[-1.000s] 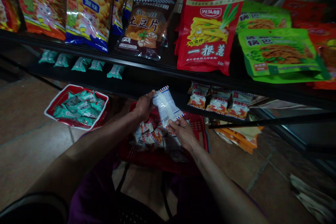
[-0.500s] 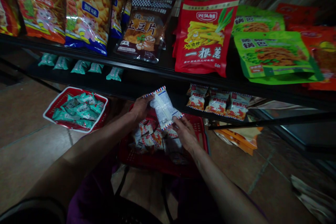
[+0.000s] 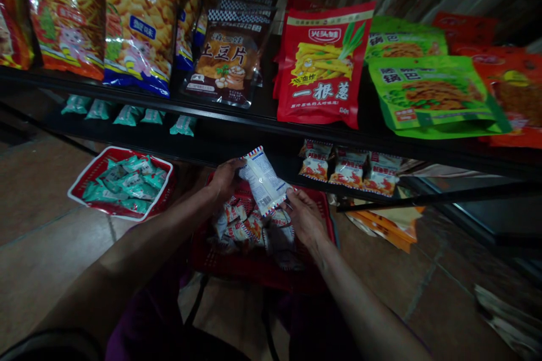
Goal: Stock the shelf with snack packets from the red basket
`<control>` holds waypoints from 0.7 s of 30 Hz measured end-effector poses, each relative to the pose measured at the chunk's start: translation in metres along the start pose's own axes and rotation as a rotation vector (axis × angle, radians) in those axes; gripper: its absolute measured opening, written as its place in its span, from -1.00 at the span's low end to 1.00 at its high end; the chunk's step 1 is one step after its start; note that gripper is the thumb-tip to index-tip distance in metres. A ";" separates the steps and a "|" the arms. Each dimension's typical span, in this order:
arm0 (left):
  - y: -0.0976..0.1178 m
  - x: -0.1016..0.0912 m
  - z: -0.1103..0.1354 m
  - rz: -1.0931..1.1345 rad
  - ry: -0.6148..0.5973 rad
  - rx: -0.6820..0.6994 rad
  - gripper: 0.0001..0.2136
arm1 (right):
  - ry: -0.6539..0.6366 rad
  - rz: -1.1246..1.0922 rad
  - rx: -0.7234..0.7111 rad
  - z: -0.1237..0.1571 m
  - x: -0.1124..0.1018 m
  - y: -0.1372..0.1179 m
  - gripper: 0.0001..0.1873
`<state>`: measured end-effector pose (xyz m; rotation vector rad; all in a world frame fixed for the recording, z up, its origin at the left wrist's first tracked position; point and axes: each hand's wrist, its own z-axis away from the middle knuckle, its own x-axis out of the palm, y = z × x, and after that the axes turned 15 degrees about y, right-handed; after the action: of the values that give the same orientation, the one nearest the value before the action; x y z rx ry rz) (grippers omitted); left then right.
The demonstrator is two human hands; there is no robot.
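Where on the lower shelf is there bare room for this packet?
The lower shelf is bare between the teal packets and the red-and-white packets, behind the white packet that left hand and right hand hold. Crowded: the heaped red basket below them, the upper shelf.

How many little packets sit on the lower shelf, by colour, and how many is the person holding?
Teal packets, lower shelf: 5
Red-and-white packets, same shelf: 3
White packet, in left hand and right hand: 1
Total: 9

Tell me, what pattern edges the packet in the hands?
Red-and-blue stripes on white border the packet, pinched by left hand and right hand; head view.
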<state>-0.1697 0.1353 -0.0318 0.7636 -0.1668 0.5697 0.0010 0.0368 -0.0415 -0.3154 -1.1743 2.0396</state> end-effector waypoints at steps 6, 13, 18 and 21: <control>0.015 -0.002 0.004 -0.200 -0.070 -0.013 -0.91 | -0.005 0.042 -0.081 -0.007 -0.004 -0.008 -0.68; 0.022 -0.006 0.009 -0.266 -0.114 0.069 -0.94 | 0.015 0.125 -0.155 -0.011 -0.006 -0.012 -0.63; 0.023 -0.006 0.011 -0.296 -0.100 0.170 -0.93 | 0.011 0.150 -0.169 -0.009 -0.004 -0.012 -0.62; 0.024 -0.004 0.013 -0.310 -0.103 0.206 -0.92 | 0.002 0.150 -0.175 -0.007 -0.004 -0.012 -0.64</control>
<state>-0.1854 0.1381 -0.0098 0.9980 -0.0829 0.2552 0.0137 0.0419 -0.0363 -0.5046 -1.3676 2.0657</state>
